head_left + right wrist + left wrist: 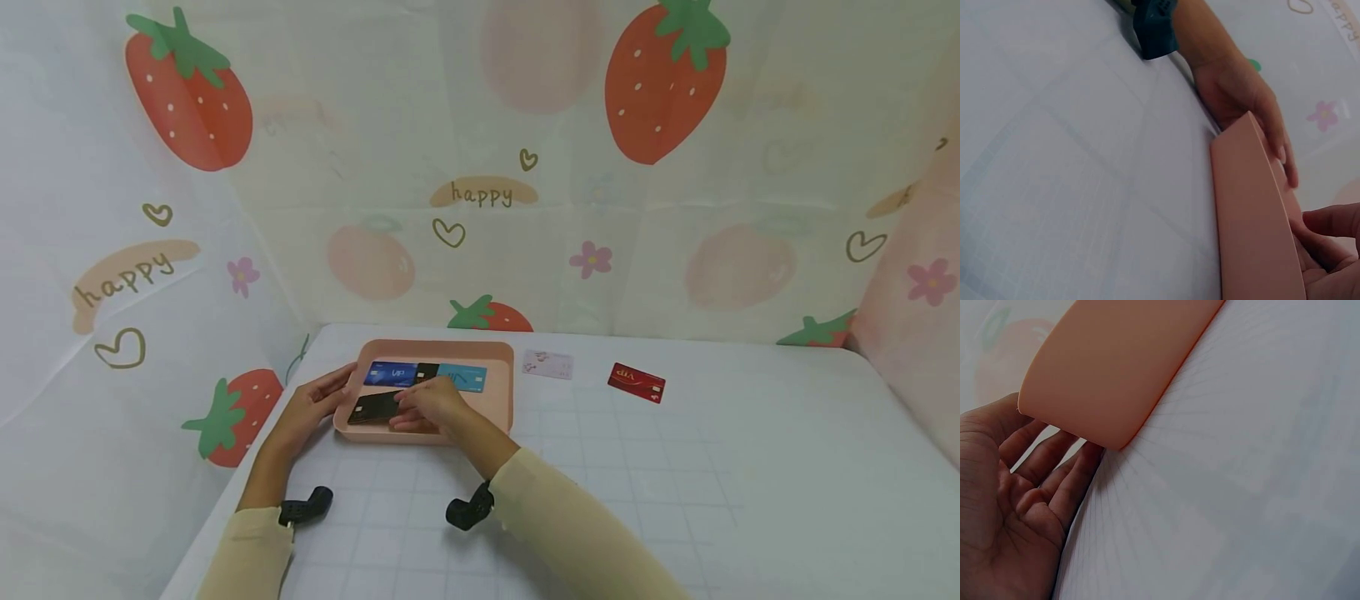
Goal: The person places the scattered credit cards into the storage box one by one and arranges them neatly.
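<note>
In the head view, a pink tray (498, 414) stands at the left of the table. My left hand (313, 406) rests against its left side, fingers fairly straight; the left wrist view shows that hand (1025, 506) at the tray's wall (1110, 381). Inside the tray, my right hand (435, 404) pinches the right end of a black card (373, 408), whose right part its fingers hide. Above it lie a dark blue VIP card (390, 373) and a light blue card (463, 377), with a second black card (427, 372) showing between them.
Right of the tray lie a pale white-pink card (547, 364) and, farther right, a red VIP card (636, 382). A strawberry-print cloth (480, 250) hangs behind the table and along its sides. Each wrist wears a black device (470, 507).
</note>
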### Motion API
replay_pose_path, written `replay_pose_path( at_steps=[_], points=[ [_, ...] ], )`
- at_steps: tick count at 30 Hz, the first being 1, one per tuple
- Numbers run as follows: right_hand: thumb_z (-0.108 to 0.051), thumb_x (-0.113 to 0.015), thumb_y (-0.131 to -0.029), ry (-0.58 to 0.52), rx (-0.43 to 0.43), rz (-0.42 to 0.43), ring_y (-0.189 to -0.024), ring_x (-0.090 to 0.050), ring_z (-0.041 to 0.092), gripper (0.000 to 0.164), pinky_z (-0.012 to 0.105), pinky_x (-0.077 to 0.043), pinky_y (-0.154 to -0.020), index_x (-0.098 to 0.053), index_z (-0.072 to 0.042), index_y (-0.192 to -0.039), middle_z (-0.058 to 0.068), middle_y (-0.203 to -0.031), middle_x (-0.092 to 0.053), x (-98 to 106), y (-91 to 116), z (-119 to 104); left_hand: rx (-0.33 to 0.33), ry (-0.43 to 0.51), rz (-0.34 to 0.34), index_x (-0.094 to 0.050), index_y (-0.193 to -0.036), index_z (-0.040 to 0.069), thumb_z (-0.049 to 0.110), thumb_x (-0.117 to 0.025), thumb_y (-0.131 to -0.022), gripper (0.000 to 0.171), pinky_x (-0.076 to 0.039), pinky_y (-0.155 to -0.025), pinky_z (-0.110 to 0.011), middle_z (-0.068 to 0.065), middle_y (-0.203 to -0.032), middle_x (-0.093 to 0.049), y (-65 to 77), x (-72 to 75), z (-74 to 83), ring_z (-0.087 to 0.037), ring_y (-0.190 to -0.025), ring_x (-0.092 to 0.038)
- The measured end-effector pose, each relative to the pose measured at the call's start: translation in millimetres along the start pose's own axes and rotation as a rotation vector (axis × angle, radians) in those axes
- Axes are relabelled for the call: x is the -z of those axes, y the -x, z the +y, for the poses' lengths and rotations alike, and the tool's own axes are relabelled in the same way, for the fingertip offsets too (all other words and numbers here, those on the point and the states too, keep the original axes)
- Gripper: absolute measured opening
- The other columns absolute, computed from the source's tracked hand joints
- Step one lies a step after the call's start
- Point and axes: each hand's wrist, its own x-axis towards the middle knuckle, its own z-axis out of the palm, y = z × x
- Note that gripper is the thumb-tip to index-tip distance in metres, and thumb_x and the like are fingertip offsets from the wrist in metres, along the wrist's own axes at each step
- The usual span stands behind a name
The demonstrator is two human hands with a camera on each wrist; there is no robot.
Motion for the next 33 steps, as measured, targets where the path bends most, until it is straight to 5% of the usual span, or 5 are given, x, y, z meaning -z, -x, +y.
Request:
replay_pose_path(
  at_steps=[12,21,33],
  points=[
    [-0.005,-0.062,-0.098,0.025,0.007,-0.005,-0.085,-0.077,0.029,0.025,0.032,-0.061,-0.069,-0.071,0.005,-0.119,0.021,-0.094,-0.075,0.1,1.8,-1.2,0.007,0.007,0.004,-0.044,-0.155,0.021,0.037,-0.062,-0.101,0.059,-0.040,-0.111,-0.034,-0.006,-0.157,-0.044,-1.3,-0.3,-0.4,-0.026,-0.145,-0.041],
    [-0.012,-0.061,-0.101,0.061,-0.001,-0.027,-0.087,-0.076,0.029,0.028,0.031,-0.061,-0.072,-0.068,0.006,-0.121,0.024,-0.109,-0.070,2.4,4.8,-4.2,0.009,0.022,0.001,-0.044,-0.156,0.021,0.037,-0.063,-0.101,0.060,-0.043,-0.105,-0.024,-0.006,-0.158,-0.043,0.3,-0.8,0.4,-0.026,-0.144,-0.042],
    [-0.007,-0.063,-0.098,0.119,0.015,0.009,-0.090,-0.076,0.032,0.027,0.035,-0.061,-0.079,-0.066,0.012,-0.117,0.028,-0.110,-0.068,-2.4,7.8,-10.6,0.021,0.010,0.005,-0.044,-0.155,0.023,0.039,-0.063,-0.101,0.060,-0.037,-0.113,-0.046,-0.005,-0.158,-0.044,1.5,-1.5,3.9,-0.026,-0.145,-0.042]
  ],
)
